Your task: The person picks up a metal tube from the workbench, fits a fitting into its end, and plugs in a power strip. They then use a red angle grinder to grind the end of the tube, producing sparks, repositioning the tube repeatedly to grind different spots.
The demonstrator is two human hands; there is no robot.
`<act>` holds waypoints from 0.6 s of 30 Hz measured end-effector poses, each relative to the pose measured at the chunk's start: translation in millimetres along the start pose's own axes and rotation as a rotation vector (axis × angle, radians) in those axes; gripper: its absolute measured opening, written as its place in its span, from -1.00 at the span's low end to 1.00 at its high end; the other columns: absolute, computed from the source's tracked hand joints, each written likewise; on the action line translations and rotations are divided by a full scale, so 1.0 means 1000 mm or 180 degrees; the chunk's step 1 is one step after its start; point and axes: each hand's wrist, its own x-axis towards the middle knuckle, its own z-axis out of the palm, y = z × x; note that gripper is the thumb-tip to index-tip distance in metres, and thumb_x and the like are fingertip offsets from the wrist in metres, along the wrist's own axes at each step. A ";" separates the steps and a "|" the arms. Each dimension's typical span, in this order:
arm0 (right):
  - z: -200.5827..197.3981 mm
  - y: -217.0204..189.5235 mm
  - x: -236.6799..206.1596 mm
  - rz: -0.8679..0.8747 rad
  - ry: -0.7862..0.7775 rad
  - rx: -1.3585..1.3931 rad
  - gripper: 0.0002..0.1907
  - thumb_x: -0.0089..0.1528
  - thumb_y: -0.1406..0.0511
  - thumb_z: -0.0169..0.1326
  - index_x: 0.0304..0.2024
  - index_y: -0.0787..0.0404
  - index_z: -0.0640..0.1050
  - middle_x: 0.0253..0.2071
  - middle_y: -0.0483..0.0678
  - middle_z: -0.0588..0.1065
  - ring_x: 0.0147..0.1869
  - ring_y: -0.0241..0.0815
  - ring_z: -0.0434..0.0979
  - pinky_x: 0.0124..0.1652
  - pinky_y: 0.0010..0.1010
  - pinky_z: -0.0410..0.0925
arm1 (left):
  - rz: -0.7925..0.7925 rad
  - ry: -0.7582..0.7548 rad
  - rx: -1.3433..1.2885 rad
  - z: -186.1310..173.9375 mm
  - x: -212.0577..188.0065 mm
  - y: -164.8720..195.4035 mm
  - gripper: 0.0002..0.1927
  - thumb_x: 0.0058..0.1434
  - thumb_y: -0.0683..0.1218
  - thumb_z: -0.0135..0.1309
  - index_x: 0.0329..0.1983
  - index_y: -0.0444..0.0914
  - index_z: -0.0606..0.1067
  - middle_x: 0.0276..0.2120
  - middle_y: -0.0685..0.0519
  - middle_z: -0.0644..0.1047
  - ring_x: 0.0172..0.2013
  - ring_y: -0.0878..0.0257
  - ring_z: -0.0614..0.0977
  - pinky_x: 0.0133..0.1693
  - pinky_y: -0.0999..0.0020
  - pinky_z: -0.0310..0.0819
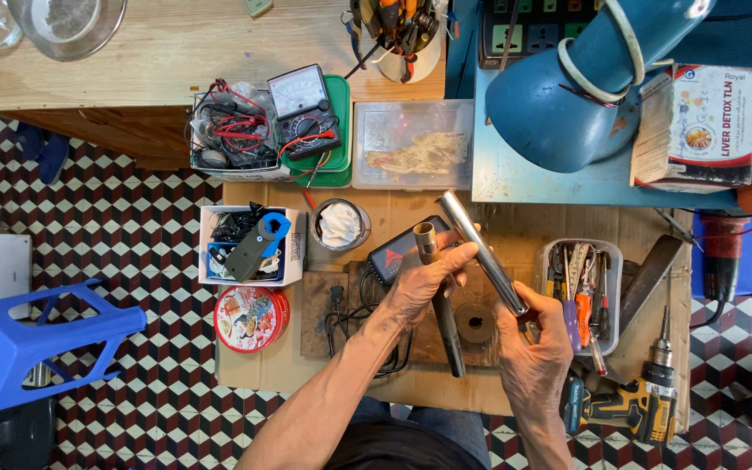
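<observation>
Checkered tile floor (132, 226) in red, black and white surrounds a low cardboard-covered desk (515, 231) crowded with tools.

Left hand (419, 283) — fingers closed around a dark tube (442, 313), held roughly upright in view, its open brass-coloured end toward the top, lower end pointing toward the body.

Right hand (537, 348) — fingers gripping the lower end of a shiny metal tube (480, 251), which slants up and left from the hand. The two tubes lie close together above the middle of the desk; the metal one passes just beside the left fingertips. Contact between them cannot be told.

Below the hands: a round dark disc (477, 324) on a wooden board, and a small black device with a red triangle (393, 257) just left of the left hand.

Right of the hands: clear tray of hand tools (580, 292); yellow-black cordless drill (646, 396) near the desk's edge.

Left side: round red tin (251, 318), white box of parts (250, 244). Farther back — analog multimeter (302, 109) and blue lamp shade (567, 96).
</observation>
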 end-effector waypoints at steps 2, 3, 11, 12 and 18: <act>0.000 -0.002 0.002 -0.0096 -0.0007 -0.0040 -0.67 0.29 0.37 0.20 0.10 0.28 0.51 -0.14 -0.09 0.49 -0.12 -0.32 0.47 -0.10 -0.47 0.40 | -0.0007 -0.0012 0.0026 0.000 0.001 0.000 -0.54 0.28 0.07 0.21 0.13 -0.30 0.54 -0.29 0.15 0.60 -0.45 0.47 0.54 -0.51 0.59 0.29; 0.000 -0.003 0.003 -0.0141 -0.0013 -0.0058 -0.67 0.30 0.37 0.19 0.10 0.28 0.50 -0.14 -0.08 0.49 -0.11 -0.32 0.47 -0.09 -0.48 0.40 | -0.0028 -0.0002 0.0031 0.000 0.001 -0.001 -0.53 0.27 0.06 0.22 0.16 -0.28 0.54 -0.30 0.16 0.59 -0.46 0.47 0.53 -0.51 0.59 0.28; 0.003 -0.013 0.007 0.0075 -0.0312 0.0153 -0.67 0.28 0.33 0.18 0.08 0.29 0.52 -0.16 -0.09 0.54 -0.16 -0.36 0.52 -0.17 -0.53 0.42 | -0.0154 0.0285 0.0376 -0.003 -0.001 -0.007 -0.45 0.23 0.04 0.24 0.24 -0.28 0.50 -0.42 0.18 0.54 -0.50 0.47 0.47 -0.48 0.57 0.25; 0.001 -0.011 0.004 0.0108 -0.0393 0.0107 -0.66 0.27 0.31 0.19 0.08 0.28 0.53 -0.17 -0.10 0.56 -0.20 -0.37 0.53 -0.20 -0.55 0.42 | -0.0206 0.0316 0.0477 -0.001 -0.002 -0.011 -0.44 0.23 0.04 0.25 0.25 -0.28 0.51 -0.44 0.19 0.52 -0.49 0.47 0.47 -0.46 0.56 0.27; -0.014 0.048 -0.024 0.2128 -0.0121 0.1174 -0.59 0.31 0.20 0.09 0.14 0.29 0.57 -0.35 -0.11 0.53 -0.37 -0.40 0.47 -0.36 -0.56 0.36 | -0.0197 0.0530 0.1007 -0.001 -0.008 -0.032 -0.43 0.25 0.05 0.21 0.25 -0.36 0.54 -0.44 0.19 0.51 -0.46 0.46 0.51 -0.38 0.51 0.40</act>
